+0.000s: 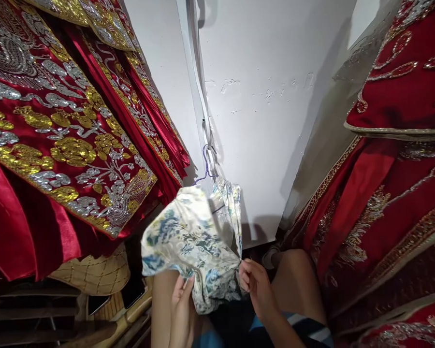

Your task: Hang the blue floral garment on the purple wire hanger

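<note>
A pale shirt (195, 237) with a blue, grey and yellow floral print hangs from a purple hanger (206, 166) in front of me, its lower part drawn over my knees. My left hand (183, 295) pinches the fabric at its lower left, thumb and fingers closed on the cloth. On the right side of the garment, my right hand (253, 285) grips the edge between thumb and fingers. The cloth is bunched between the two hands, and its lower end lies in folds above my lap.
Red robes (76, 150) with gold and silver embroidery hang on the left. More red beaded garments (395, 145) hang on the right. A white strap (197, 72) runs down the white wall (261, 121). A quilted tan cushion (94, 273) and a dark phone-like object (134, 292) are lower left.
</note>
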The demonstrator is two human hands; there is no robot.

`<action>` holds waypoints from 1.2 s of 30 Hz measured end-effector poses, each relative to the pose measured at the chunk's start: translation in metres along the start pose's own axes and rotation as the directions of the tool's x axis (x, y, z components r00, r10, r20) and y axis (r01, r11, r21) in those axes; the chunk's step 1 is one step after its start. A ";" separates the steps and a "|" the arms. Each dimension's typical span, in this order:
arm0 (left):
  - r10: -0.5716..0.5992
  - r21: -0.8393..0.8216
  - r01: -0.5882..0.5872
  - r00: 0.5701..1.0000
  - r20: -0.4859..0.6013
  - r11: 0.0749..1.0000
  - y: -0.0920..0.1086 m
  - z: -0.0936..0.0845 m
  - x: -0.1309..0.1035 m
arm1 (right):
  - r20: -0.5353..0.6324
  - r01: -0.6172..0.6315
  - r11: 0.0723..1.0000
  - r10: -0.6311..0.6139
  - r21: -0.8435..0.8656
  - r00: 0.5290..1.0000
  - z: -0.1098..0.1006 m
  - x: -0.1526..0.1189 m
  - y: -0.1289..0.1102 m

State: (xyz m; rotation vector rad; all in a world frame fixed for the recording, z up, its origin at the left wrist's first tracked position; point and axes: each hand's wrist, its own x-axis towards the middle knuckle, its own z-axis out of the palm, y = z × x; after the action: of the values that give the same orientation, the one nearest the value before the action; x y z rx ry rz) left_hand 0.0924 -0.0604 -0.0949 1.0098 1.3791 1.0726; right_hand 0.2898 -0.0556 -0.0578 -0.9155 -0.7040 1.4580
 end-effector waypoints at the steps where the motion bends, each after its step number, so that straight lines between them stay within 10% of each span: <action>1: 0.012 -0.030 -0.018 0.983 -0.183 0.999 -0.001 0.001 0.001 | -0.020 -0.003 0.999 0.004 0.035 1.000 -0.003 -0.001 0.002; 4: 0.199 0.036 -0.222 0.779 -0.594 0.974 -0.004 0.017 -0.003 | -0.002 -0.041 0.999 0.041 -0.027 0.999 -0.005 -0.002 0.008; 6: 0.452 0.231 -0.393 0.695 -0.560 0.890 -0.010 0.034 -0.007 | 0.047 -0.063 0.990 0.069 -0.128 0.996 -0.001 -0.002 0.011; 12: 0.546 0.248 -0.508 0.830 -0.115 0.825 -0.028 0.077 0.004 | 0.155 -0.086 0.950 0.138 -0.302 0.978 0.015 0.001 0.010; 20: 0.606 0.372 -0.624 0.775 0.180 0.687 -0.017 0.093 0.020 | 0.050 0.004 0.970 0.008 -0.243 0.999 0.026 0.054 -0.063; 29: 0.540 0.514 -0.650 0.757 0.369 0.560 -0.018 0.072 0.039 | 0.121 0.060 0.995 -0.050 -0.079 0.991 0.086 0.105 -0.148; 33: 0.561 0.367 -0.683 0.729 0.392 0.632 0.027 0.057 0.043 | 0.210 0.183 0.971 -0.148 -0.156 0.966 0.080 0.094 -0.138; 36: 0.734 0.288 -0.741 0.662 0.155 0.607 0.095 0.049 0.052 | 0.238 0.230 0.947 -0.176 -0.222 0.955 0.073 0.087 -0.132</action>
State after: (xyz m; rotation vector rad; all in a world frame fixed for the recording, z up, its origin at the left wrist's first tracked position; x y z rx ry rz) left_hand 0.1386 0.0159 -0.0167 1.9553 1.1377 1.4379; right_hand 0.2972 0.0507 0.0797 -0.8504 -1.1305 1.3129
